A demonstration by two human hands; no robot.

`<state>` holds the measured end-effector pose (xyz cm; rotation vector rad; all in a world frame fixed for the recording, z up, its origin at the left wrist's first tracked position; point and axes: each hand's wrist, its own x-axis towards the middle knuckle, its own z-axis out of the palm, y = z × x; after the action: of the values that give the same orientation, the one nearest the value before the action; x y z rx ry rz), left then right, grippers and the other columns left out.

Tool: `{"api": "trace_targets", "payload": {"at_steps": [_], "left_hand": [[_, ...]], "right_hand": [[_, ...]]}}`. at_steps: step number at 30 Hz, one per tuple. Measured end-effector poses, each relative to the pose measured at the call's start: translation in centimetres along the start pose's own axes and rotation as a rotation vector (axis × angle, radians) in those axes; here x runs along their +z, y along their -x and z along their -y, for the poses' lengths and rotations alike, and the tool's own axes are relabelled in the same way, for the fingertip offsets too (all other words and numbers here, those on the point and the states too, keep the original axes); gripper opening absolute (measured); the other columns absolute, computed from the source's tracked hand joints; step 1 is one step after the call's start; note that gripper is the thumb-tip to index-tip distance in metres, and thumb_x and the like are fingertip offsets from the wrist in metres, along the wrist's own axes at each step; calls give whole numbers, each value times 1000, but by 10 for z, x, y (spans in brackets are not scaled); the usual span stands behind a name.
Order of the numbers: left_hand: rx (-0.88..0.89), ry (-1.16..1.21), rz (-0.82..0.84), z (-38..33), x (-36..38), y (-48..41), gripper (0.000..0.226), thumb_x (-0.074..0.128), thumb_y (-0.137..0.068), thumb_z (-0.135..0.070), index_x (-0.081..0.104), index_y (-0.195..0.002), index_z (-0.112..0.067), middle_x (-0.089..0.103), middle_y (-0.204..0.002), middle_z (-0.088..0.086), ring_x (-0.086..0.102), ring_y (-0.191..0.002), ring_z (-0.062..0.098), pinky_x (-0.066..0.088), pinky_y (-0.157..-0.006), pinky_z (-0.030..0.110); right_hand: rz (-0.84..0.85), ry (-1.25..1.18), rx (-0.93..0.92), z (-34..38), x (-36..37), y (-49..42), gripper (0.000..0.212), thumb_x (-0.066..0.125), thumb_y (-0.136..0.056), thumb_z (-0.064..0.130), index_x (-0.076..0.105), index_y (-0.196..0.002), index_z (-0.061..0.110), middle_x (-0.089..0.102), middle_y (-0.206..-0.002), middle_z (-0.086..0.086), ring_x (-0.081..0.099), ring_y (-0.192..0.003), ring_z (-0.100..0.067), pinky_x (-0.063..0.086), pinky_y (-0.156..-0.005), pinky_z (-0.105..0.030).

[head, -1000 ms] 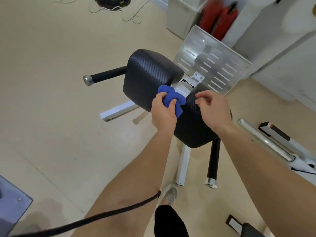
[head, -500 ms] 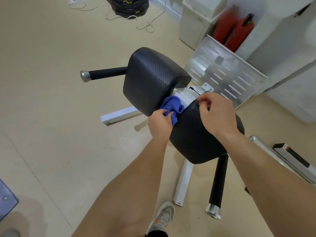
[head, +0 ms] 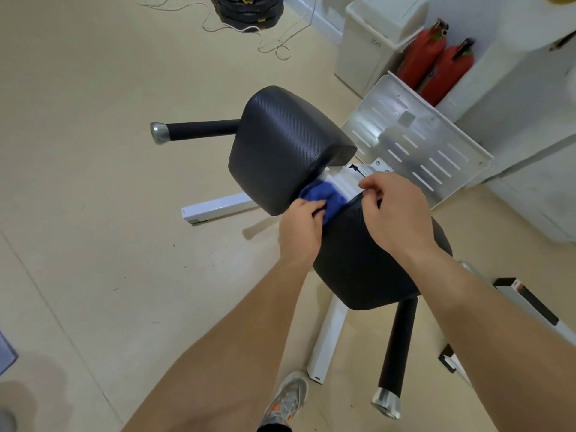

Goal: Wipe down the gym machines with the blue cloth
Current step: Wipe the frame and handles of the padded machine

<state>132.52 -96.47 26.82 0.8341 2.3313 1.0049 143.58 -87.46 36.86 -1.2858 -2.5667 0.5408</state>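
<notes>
Landmark: near pad (head: 367, 266). Right hand (head: 396, 213) sits on its far edge, fingers curled over the rim and gripping it, probably to steady the pad or widen the gap. Left hand (head: 300, 227) is at its far-left corner, fingers clenched round the blue cloth (head: 324, 198), bunched to fit the gap. Cloth is wedged just beyond the near pad, on the white frame (head: 344, 182), touching the far pad (head: 280, 145). Well beyond: metal footplate (head: 414, 135), red extinguishers (head: 436, 60).
</notes>
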Motion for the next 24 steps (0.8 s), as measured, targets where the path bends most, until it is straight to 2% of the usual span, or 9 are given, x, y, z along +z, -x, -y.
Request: {"api": "trace_targets", "payload": {"at_steps": [3,8,11,14,16,20,22,24], "left_hand": [[-148,104,14,7,0,5,31,57,-98,-25,66,-128,-21,65,-125,1,61,-112,19,36,-97,20],[77,151,-43,-22,-6,-3,32,63,-95,-21,66,-126,-21,67,-119,-4,59,-108,10,39,-98,20],[-54,145,-11,6,0,-1,28,61,-96,-20,68,-123,-21,65,-122,-3,59,-112,14,36,-98,18],[-211,246,41,22,4,0,25,62,-96,-19,69,-119,-20,65,-123,-2,60,-114,17,40,-103,23],[-139,222,28,12,2,-1,27,63,-95,-19,69,-121,-21,65,-122,-4,59,-113,14,40,-100,23],[122,161,-10,-2,-3,-6,30,62,-94,-16,69,-123,-23,66,-119,-8,58,-108,6,43,-101,22],[137,116,12,7,-2,-7,29,60,-95,-15,69,-122,-23,66,-119,-8,59,-107,8,44,-101,22],[77,65,89,19,-2,-7,29,57,-98,-17,68,-124,-22,65,-121,-5,59,-110,14,42,-101,22]], "right_hand": [[-8,33,-17,4,1,-2,22,50,-100,20,67,-115,18,68,-108,1,60,-99,-13,39,-84,-20],[-15,55,-25,6,0,0,22,51,-97,17,67,-112,17,65,-107,0,56,-100,-14,38,-82,-22],[-15,76,-22,2,2,3,22,51,-97,19,67,-113,18,64,-110,0,56,-103,-15,40,-85,-22],[-21,100,-39,0,5,9,22,51,-96,20,68,-110,18,62,-109,0,54,-103,-15,41,-86,-22],[-52,102,-51,1,7,13,20,52,-95,18,70,-105,17,62,-107,-1,53,-102,-15,42,-86,-24],[-94,111,-45,3,12,16,22,53,-94,18,73,-102,16,62,-106,-2,52,-101,-17,44,-87,-29],[-93,125,-53,3,14,17,22,53,-94,18,73,-101,15,61,-105,-3,53,-101,-18,45,-88,-32],[-100,135,-52,5,14,19,21,53,-94,18,73,-102,16,61,-106,-3,53,-102,-19,45,-89,-34]]}}
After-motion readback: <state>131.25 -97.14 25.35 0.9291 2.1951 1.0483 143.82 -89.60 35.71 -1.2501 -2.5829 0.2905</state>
